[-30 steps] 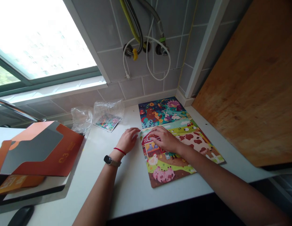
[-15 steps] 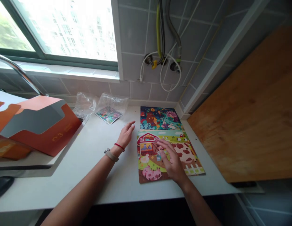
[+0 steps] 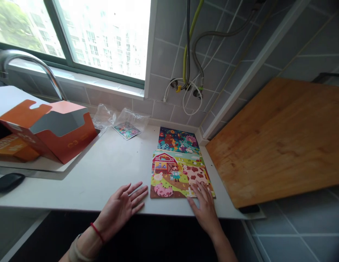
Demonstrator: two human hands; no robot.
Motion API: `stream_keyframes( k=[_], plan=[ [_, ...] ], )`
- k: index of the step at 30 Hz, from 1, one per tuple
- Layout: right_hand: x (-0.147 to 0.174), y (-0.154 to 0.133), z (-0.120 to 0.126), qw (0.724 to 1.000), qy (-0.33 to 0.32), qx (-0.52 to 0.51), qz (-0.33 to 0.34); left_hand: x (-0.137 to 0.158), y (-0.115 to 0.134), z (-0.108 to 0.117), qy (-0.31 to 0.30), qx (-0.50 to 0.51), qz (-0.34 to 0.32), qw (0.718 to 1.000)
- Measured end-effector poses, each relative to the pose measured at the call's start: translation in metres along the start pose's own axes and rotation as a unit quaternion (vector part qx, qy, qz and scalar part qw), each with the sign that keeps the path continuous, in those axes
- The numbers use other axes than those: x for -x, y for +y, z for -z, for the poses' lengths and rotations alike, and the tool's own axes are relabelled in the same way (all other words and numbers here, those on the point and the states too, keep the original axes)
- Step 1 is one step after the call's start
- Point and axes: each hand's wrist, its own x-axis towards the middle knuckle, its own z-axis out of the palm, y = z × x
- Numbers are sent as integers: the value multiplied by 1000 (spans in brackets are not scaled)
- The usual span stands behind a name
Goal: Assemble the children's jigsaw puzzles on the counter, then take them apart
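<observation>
A farm-scene puzzle [image 3: 169,178] with a red barn, a cow and a pig lies flat near the counter's front edge. Directly behind it sits a darker forest-animal puzzle [image 3: 177,141]. My right hand [image 3: 203,203] rests over the farm picture's lower right corner, fingers spread and covering part of the fence. To the left of the farm puzzle, my left hand [image 3: 122,207] is turned palm up with its fingers stretched out and nothing in it. A small picture card [image 3: 127,130] lies farther back, partly under clear plastic wrap [image 3: 133,118].
On the left of the white counter [image 3: 103,174] stand an open orange box [image 3: 62,134] and a black mouse-like object [image 3: 8,182]. A chrome faucet [image 3: 49,71] rises behind the box. A wooden board [image 3: 281,145] leans at right; hoses [image 3: 187,47] hang on the tiled wall.
Both hands have drawn back toward the counter's front edge. My left hand has turned palm up, and my right has slid to the farm puzzle's lower right corner. The view has shifted.
</observation>
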Motion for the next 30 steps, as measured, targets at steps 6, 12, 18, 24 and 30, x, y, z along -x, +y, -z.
stream_keyframes(
  k=[6,12,18,24,30],
  plan=[
    [-6,-16,-4,998,15,61,-11,-1,-1,-25,42,-75,-33,996],
    [-5,-14,-2,998,12,58,-8,-14,0,-32,65,-189,-85,976],
    [-8,-24,1,999,40,-3,2,-30,6,-28,77,-304,-135,940],
    [-19,-91,3,992,-20,-77,97,-54,36,-42,74,-164,-152,972],
    [-34,-135,-25,989,-44,-74,124,-85,58,-56,68,-131,-112,983]
  ],
)
